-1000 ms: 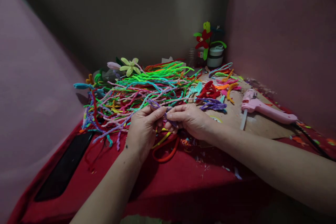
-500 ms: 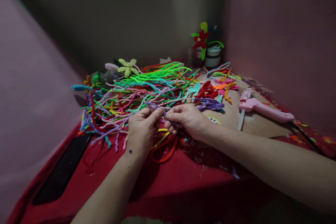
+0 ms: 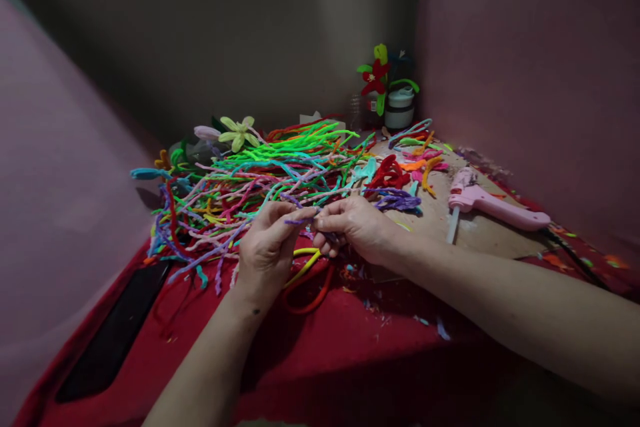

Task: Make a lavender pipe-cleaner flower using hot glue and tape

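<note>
My left hand (image 3: 265, 247) and my right hand (image 3: 353, 227) meet fingertip to fingertip above a red cloth (image 3: 350, 347). Both pinch a short purple pipe cleaner (image 3: 296, 221) held between them. Just behind the hands lies a big tangled heap of coloured pipe cleaners (image 3: 260, 177). Red, orange and yellow loops (image 3: 310, 280) lie on the cloth under my hands.
A pink glue gun (image 3: 493, 205) rests on a cardboard sheet (image 3: 480, 233) at the right, with bent pipe-cleaner shapes (image 3: 400, 173) beside it. A pipe-cleaner flower (image 3: 375, 77) stands by a white jar (image 3: 400, 108) in the corner. A black flat object (image 3: 115, 333) lies at the left.
My hands have stayed together on the purple pipe cleaner and turned it slightly; its end now sticks out to the left between the fingers. The view has shifted a little.
</note>
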`<state>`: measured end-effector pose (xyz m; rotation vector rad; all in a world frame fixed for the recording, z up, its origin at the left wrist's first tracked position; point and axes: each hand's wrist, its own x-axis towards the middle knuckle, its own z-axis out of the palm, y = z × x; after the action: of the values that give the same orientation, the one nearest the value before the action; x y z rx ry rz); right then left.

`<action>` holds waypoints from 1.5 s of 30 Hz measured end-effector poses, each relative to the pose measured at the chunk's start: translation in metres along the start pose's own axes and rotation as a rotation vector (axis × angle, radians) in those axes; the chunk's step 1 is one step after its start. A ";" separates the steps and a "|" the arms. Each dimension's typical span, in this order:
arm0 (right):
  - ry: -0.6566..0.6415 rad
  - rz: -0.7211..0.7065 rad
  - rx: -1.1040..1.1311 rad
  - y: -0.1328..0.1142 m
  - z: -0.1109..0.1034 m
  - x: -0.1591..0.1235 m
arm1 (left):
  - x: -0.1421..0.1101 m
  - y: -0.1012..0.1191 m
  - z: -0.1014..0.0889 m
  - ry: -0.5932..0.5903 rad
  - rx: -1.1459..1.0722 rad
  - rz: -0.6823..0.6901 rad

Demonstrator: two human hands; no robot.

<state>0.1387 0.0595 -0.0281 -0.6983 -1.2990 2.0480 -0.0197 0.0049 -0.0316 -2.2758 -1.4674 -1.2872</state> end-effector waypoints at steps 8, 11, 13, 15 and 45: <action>0.011 0.003 -0.259 -0.002 0.001 -0.001 | 0.006 0.002 -0.014 -0.130 0.412 0.338; 0.072 -0.180 -0.623 0.000 0.003 -0.003 | 0.007 0.011 -0.015 -0.214 0.307 0.170; 0.117 -0.397 -0.906 0.003 0.003 -0.006 | 0.008 0.015 -0.013 -0.230 0.086 -0.148; 0.148 -0.607 -1.123 0.007 0.003 -0.010 | 0.009 0.016 -0.012 -0.243 -0.243 -0.562; 0.020 -0.215 -0.227 0.001 0.005 -0.007 | 0.011 0.016 -0.019 -0.051 -0.340 -0.233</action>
<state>0.1395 0.0509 -0.0264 -0.6446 -1.5406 1.7359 -0.0160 -0.0062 -0.0073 -2.4084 -1.6854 -1.6709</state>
